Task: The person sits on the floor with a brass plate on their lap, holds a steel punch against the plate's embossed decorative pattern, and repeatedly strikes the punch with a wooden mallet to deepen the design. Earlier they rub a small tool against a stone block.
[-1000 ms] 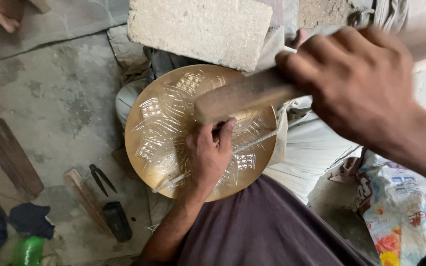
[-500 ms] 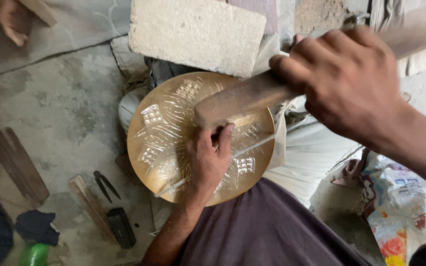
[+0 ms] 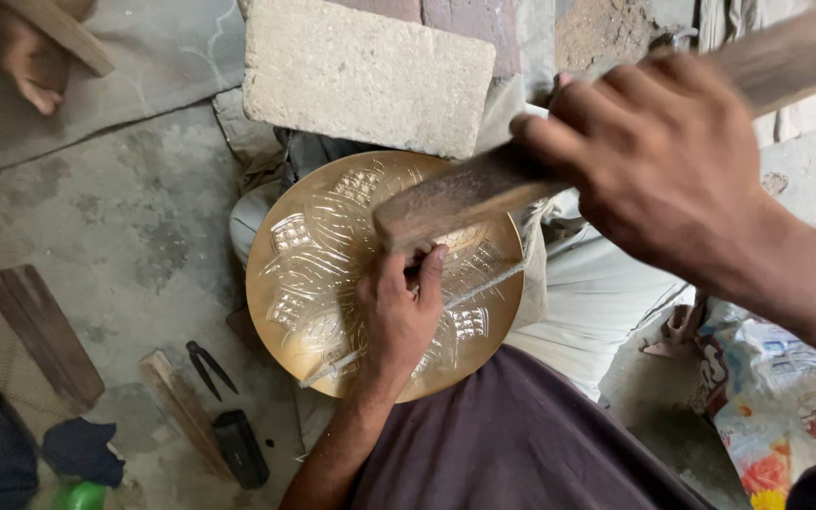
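Note:
A round brass plate (image 3: 314, 255) with an embossed pattern rests on my lap. My left hand (image 3: 399, 316) lies on the plate's middle, its fingers closed around a thin metal rod (image 3: 484, 281) that runs slantwise across the plate. My right hand (image 3: 658, 156) grips a flat wooden stick (image 3: 455, 198), whose blunt end hovers just above my left fingers. The stick's far end reaches to the upper right corner.
A grey stone block (image 3: 365, 71) lies just beyond the plate. On the concrete floor at left are wooden pieces (image 3: 44, 335), a small black tool (image 3: 208, 368) and a dark block (image 3: 240, 449). Another person's hand (image 3: 30, 57) shows top left. A printed bag (image 3: 781, 387) sits right.
My right hand with the wooden stick has shifted a little; its end stays over the rod. The left hand stays on the plate.

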Demonstrator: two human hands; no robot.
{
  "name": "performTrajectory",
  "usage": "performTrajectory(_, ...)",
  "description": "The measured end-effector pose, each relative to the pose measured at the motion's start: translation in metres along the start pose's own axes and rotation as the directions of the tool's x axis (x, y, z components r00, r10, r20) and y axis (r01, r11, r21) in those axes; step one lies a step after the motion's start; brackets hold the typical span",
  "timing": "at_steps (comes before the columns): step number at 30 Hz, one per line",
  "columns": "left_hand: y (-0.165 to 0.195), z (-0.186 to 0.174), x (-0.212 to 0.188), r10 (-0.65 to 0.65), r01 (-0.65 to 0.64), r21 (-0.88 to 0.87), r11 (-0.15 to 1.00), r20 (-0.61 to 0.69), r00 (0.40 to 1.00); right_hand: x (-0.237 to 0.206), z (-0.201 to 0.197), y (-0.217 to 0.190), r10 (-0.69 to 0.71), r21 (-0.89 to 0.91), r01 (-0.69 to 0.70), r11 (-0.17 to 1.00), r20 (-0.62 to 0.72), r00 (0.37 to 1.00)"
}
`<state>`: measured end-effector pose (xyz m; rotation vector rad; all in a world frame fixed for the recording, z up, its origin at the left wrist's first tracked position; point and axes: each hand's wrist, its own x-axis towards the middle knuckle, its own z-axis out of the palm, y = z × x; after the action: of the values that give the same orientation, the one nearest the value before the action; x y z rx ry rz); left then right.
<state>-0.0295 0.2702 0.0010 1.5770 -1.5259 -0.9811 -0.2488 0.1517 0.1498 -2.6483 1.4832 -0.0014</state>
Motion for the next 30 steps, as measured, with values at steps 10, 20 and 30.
performTrajectory(10,0.003,-0.002,-0.001,-0.045,0.046,-0.042,0.998,0.029,0.999,-0.001,0.007,0.004,-0.044,-0.052,0.038,0.998,-0.121,0.992)
performTrajectory(20,0.004,-0.002,0.000,-0.036,0.037,-0.035,0.999,0.035,0.999,-0.008,0.005,0.002,-0.022,0.125,0.027,0.992,-0.039,0.999)
performTrajectory(30,0.005,-0.003,0.002,0.093,-0.094,-0.017,0.995,-0.026,0.995,-0.017,-0.002,-0.003,-0.029,-0.206,0.037,0.978,0.042,0.999)
